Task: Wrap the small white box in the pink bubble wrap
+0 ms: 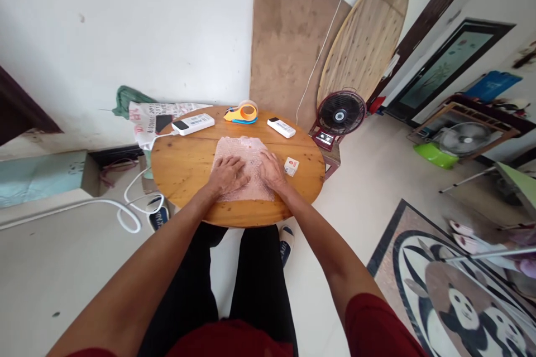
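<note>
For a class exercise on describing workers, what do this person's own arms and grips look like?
The left arm and right arm are bare below short, plain dark red sleeves. The left grip and right grip are human hands, five-fingered and gloveless. No watch or cable shows on either wrist; rings are too small to tell.

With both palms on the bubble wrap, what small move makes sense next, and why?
Probably slide the right hand toward the far edge of the bubble wrap, pressing lightly, with the left hand as anchor. That edge looks uneven and no hand covers it, while both hands already rest on the sheet with fingers spread.
</note>
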The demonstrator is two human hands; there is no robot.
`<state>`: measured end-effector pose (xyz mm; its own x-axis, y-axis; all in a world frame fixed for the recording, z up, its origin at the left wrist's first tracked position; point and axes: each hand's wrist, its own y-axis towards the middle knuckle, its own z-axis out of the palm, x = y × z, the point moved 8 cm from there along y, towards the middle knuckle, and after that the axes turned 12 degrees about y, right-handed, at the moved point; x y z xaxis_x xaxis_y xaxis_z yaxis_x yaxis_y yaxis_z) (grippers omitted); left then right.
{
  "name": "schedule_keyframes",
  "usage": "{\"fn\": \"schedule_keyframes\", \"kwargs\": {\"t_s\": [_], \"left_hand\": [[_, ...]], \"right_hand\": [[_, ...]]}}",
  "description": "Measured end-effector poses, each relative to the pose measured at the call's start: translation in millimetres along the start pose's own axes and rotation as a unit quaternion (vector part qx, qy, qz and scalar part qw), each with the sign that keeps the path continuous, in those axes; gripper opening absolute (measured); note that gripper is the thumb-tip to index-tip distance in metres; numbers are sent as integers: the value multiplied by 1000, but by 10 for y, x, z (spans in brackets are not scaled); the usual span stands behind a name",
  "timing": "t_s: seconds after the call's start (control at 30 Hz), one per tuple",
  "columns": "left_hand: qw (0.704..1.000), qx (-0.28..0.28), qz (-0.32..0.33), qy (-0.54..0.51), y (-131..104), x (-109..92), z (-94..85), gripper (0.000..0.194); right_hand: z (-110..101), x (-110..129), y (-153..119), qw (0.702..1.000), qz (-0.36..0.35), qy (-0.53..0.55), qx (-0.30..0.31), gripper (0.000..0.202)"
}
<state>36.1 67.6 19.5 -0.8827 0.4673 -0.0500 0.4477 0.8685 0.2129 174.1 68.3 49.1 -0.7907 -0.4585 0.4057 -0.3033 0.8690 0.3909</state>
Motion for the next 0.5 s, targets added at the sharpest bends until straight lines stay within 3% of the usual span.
{"fn": "schedule_keyframes", "kwargs": {"t_s": [0.27, 0.37, 0.5], "left_hand": [[1000, -6, 4, -5, -5, -6, 4, 61], [1000, -8, 5, -7, -5, -9, 3, 62], [1000, -9, 6, -13, -9, -15, -2, 62]], "right_hand": [[-401, 116, -69, 999, -25, -24, -32, 40], [-548, -141, -86, 997, 46, -59, -33, 48], [-589, -661, -203, 980, 187, -59, 26, 67]]}}
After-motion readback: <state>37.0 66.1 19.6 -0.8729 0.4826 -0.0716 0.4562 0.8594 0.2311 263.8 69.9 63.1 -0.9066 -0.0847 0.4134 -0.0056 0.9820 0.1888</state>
